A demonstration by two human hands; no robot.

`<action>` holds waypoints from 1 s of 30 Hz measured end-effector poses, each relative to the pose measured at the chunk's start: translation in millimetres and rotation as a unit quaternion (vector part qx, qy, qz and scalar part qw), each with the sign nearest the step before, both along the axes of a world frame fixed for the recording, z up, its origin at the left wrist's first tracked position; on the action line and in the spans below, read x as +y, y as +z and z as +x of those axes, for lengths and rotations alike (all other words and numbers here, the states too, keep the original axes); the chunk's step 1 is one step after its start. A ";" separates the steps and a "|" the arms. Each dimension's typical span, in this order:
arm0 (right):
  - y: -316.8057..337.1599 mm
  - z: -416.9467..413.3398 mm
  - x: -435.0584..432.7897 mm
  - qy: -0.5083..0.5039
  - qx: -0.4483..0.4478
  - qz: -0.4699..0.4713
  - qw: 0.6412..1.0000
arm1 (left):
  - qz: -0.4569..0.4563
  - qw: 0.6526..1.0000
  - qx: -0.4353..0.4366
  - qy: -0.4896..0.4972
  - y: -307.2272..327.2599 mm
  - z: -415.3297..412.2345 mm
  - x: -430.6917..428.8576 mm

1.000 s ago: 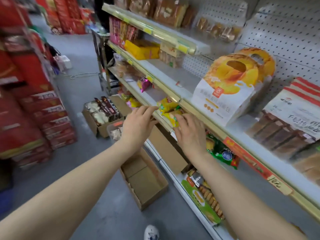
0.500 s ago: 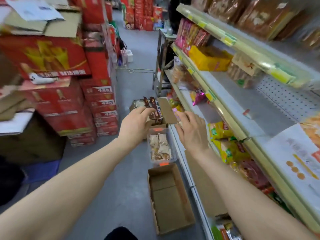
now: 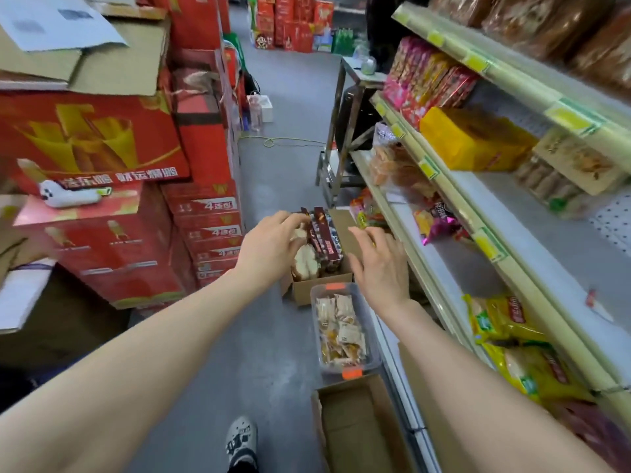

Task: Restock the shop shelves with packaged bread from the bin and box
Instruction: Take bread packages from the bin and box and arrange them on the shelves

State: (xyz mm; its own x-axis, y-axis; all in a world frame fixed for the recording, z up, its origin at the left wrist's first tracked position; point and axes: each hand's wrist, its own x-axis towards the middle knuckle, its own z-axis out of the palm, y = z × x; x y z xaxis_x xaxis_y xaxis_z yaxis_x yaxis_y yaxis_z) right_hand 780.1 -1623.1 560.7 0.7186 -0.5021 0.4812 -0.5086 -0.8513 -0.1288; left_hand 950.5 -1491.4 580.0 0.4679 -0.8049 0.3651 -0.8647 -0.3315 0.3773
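Left grip [image 3: 269,249] has moved forward, now over the bread box [image 3: 307,292].

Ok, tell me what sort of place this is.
Most likely a small grocery shop aisle: shelves with yellow price tags holding packaged snacks, red cartons stacked on the left, and a box and bin of wrapped bread on the floor.

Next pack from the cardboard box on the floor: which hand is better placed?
Left, probably. The left hand is over the cardboard box, its fingers at the bread packs standing in it. The right hand hovers open beside the box, touching nothing.
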 end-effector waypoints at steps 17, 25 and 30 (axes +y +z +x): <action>-57.2 191.7 -164.3 -0.059 0.040 0.042 0.997 | 0.065 0.993 0.008 -0.098 -38.8 211.2 -193.9; -85.4 256.6 -277.0 -0.059 0.082 0.096 0.990 | 0.079 0.989 0.035 -0.122 -75.4 276.3 -316.9; -113.6 284.5 -313.6 -0.076 0.103 0.158 0.979 | 0.119 0.983 0.066 -0.121 -113.7 304.1 -360.5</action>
State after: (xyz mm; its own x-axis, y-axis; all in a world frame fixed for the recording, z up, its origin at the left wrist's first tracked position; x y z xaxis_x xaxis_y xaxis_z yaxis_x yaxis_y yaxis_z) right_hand 1064.7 -1936.7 447.2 0.6889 -0.7116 0.1378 -0.6694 -0.6975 -0.2556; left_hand 1254.6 -1851.9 466.4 0.2819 -0.9540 0.1023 -0.8781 -0.2135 0.4281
